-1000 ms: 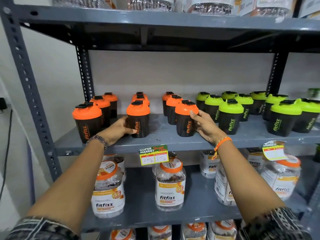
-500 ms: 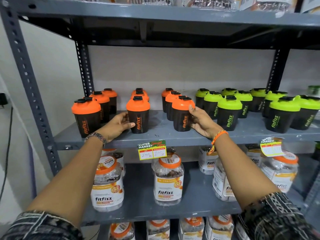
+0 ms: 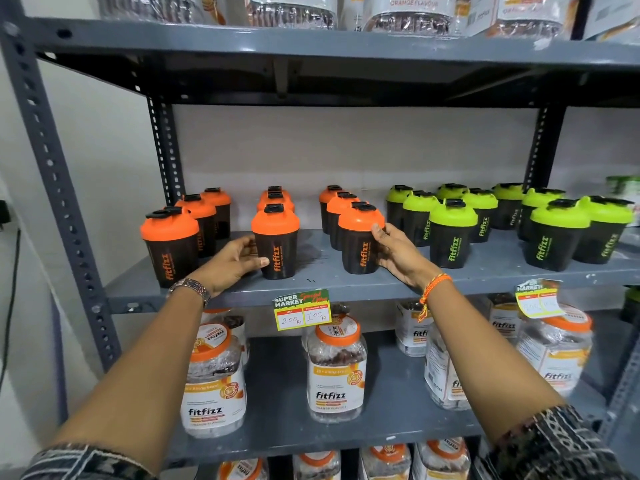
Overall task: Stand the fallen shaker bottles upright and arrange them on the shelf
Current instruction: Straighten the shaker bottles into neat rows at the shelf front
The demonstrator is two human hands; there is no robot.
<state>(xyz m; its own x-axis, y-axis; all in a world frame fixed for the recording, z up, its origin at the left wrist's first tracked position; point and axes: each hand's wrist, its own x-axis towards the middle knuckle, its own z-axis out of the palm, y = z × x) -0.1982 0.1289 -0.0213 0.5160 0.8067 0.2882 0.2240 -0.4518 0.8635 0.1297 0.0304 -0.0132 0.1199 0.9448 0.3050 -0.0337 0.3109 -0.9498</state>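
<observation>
Black shaker bottles stand upright in rows on the grey middle shelf. Orange-lidded ones fill the left half, green-lidded ones the right half. My left hand cups the left side of the front orange-lidded shaker of the middle row. My right hand holds the right side of the front orange-lidded shaker of the third row, thumb at its lid. Another orange-lidded shaker stands at the shelf's front left. I see no bottle lying down.
A price tag hangs from the shelf's front edge, a second tag further right. Clear jars with orange lids stand on the shelf below. Wrapped jars fill the top shelf. A perforated grey upright frames the left side.
Both hands stay on the same two front orange-lidded shakers; the bottles have shifted slightly back on the shelf while my view moved a little.
</observation>
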